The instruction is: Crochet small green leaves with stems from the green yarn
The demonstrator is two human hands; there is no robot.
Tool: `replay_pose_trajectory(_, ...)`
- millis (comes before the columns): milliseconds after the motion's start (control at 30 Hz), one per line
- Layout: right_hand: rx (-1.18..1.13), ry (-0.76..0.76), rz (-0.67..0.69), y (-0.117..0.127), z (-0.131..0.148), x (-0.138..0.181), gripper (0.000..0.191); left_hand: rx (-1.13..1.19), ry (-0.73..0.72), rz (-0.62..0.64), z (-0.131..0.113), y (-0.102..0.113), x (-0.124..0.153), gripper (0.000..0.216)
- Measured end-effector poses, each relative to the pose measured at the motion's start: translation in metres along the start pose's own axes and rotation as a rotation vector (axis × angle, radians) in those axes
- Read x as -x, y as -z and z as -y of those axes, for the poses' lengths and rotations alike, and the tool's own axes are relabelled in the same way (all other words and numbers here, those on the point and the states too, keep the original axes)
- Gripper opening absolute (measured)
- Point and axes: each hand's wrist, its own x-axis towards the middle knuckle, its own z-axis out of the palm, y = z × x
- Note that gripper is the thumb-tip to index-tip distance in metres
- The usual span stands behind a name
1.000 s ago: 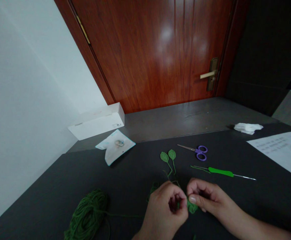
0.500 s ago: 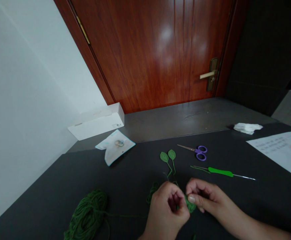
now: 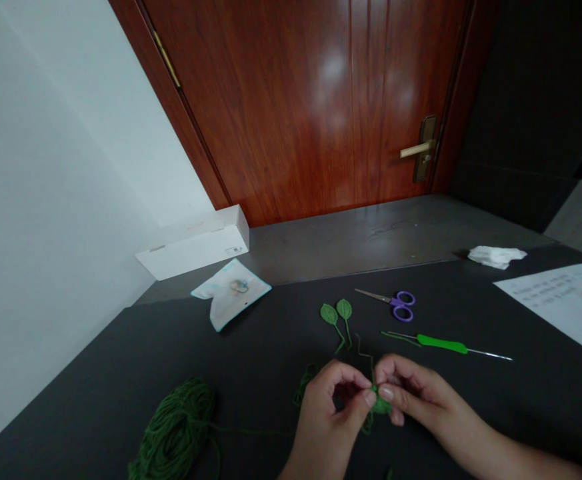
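My left hand [image 3: 333,417] and my right hand [image 3: 413,393] meet low in the middle of the view, over a dark table [image 3: 121,360]. Both pinch a small green crocheted leaf [image 3: 381,404] between thumb and fingertips. A thin green yarn tail [image 3: 365,348] sticks up from it. A strand of yarn runs left to a dark green yarn skein [image 3: 175,430]. Two finished green leaves [image 3: 337,312] with stems lie just beyond my hands.
Purple-handled scissors [image 3: 395,303] and a green-handled crochet hook [image 3: 443,345] lie to the right of the leaves. A printed sheet [image 3: 565,300] and a crumpled tissue [image 3: 495,255] are at the far right. A white box [image 3: 195,243] and a plastic packet [image 3: 233,293] lie at the back left, before a wooden door [image 3: 311,100].
My left hand has opened from a closed curl into a fingertip pinch. The leaf has shifted slightly up between both thumbs, and a yarn tail now stands above it.
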Motion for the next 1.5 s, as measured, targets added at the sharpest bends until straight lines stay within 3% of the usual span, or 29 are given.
replay_pose_trajectory(167, -0.072, -0.02, 0.048, 0.001, -0.009, -0.004, 0.036, 0.401, 0.162, 0.117, 0.008, 0.002, -0.005, 0.017)
replay_pose_trajectory(300, -0.077, -0.014, 0.055, 0.001, -0.012, -0.005, 0.036, 0.492, 0.202, 0.143, 0.01, 0.0, -0.007, 0.022)
replay_pose_trajectory(400, -0.02, 0.038, -0.009, 0.006, -0.006, -0.002, 0.026, 0.485, 0.206, 0.099, 0.011, -0.001, -0.007, 0.023)
replay_pose_trajectory(500, 0.222, 0.194, -0.125, 0.009, 0.002, 0.004, 0.01, 0.439, 0.203, 0.048, 0.013, -0.001, -0.008, 0.023)
replay_pose_trajectory(633, 0.573, 0.375, -0.077, 0.008, 0.01, 0.01, 0.009, 0.388, 0.199, 0.041, 0.016, 0.0, -0.009, 0.023)
replay_pose_trajectory(1100, 1.047, 0.471, -0.03, 0.006, 0.003, 0.008, 0.016, 0.308, 0.174, 0.087, 0.01, -0.003, -0.007, 0.023)
replay_pose_trajectory(1500, 0.818, 0.399, -0.083, 0.002, 0.0, 0.002, 0.017, 0.263, 0.117, 0.092, 0.011, -0.003, -0.005, 0.014)
